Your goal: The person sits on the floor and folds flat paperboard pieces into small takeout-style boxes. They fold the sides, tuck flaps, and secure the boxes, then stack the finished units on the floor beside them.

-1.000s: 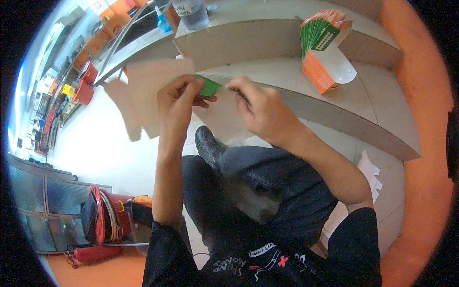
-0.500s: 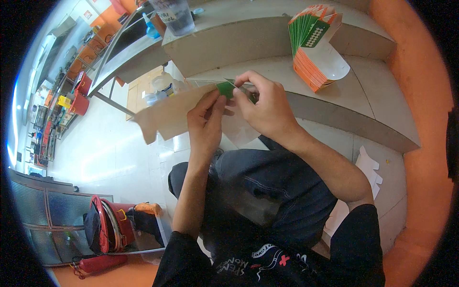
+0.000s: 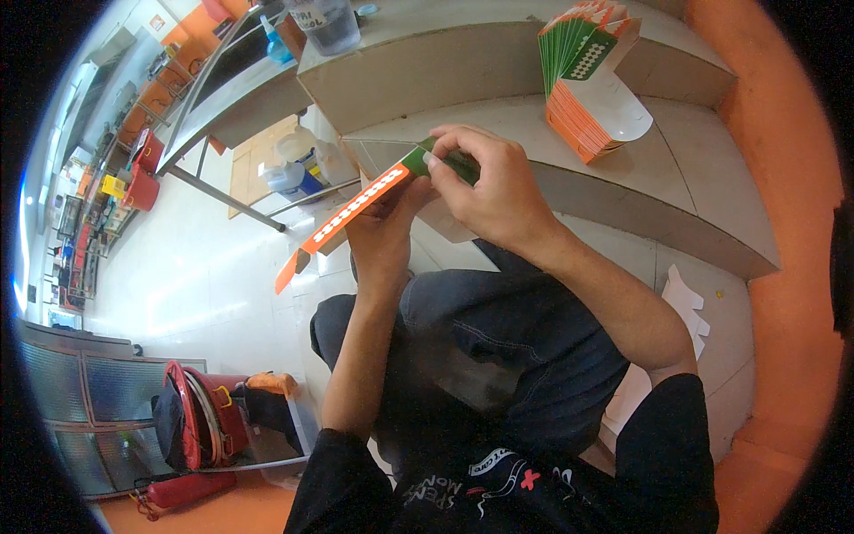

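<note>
Above my lap, both hands hold one orange-and-green cardboard food box (image 3: 360, 206), partly folded and seen nearly edge-on. My left hand (image 3: 389, 233) is closed round its underside near the middle. At the green end, my right hand (image 3: 494, 178) pinches the card between thumb and forefinger. The fingers hide part of that end. On the tiled step to the right stands a fanned, nested stack of folded boxes (image 3: 592, 98) in the same orange, green and white.
Beside my right elbow lies a flat white card blank (image 3: 683, 307). A clear plastic tub (image 3: 325, 25) and a blue spray bottle (image 3: 274, 44) stand ahead to the left. Jugs (image 3: 289, 178) sit below the metal table. A red bucket (image 3: 213, 414) and fire extinguisher (image 3: 182, 491) are at lower left.
The box in my hands has turned from showing its plain brown face to nearly edge-on, with its orange printed side now visible. Both hands keep hold of it.
</note>
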`<state>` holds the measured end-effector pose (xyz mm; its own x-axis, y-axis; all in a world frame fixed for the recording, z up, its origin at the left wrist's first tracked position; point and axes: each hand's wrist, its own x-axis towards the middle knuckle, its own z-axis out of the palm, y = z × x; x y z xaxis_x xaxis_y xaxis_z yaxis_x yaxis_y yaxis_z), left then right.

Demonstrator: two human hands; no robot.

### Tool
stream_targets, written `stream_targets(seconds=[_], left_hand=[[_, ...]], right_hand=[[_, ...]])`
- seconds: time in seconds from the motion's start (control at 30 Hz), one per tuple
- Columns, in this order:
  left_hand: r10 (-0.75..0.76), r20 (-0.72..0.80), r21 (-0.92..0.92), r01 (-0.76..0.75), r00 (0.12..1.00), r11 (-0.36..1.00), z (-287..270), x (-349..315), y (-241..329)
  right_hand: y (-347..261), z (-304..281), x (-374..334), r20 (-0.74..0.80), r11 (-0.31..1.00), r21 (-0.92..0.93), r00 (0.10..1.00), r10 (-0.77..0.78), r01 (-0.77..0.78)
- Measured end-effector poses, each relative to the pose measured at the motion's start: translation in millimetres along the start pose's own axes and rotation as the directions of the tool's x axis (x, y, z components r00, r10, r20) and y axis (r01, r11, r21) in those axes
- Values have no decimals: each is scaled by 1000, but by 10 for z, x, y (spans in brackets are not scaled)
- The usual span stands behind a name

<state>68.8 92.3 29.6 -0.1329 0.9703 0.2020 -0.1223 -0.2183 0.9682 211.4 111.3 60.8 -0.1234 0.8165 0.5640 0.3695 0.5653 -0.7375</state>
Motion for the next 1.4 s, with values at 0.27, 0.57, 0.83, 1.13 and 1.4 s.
stream_targets(seconds=[0.27, 0.57, 0.83, 1.13, 1.4], left_hand=[[-43, -25, 28, 44, 999, 999, -37, -26, -22], [83, -30, 281, -71, 996, 957, -35, -66, -67], [80, -90, 166, -64, 993, 984, -79, -37, -229], [39, -62, -95, -45, 997, 994, -37, -45, -275], [83, -127, 31, -79, 988, 996, -46, -91, -232]], right_hand=[[27, 46, 6, -48, 997, 57, 997, -55, 58], [-9, -7, -6, 4, 998, -20, 998, -62, 62], [-28, 17, -48, 30, 997, -56, 998, -47, 49], [-132, 53, -112, -6, 970, -193, 989, -151, 147], [-181, 52, -103, 35, 975, -151, 987, -158, 162]])
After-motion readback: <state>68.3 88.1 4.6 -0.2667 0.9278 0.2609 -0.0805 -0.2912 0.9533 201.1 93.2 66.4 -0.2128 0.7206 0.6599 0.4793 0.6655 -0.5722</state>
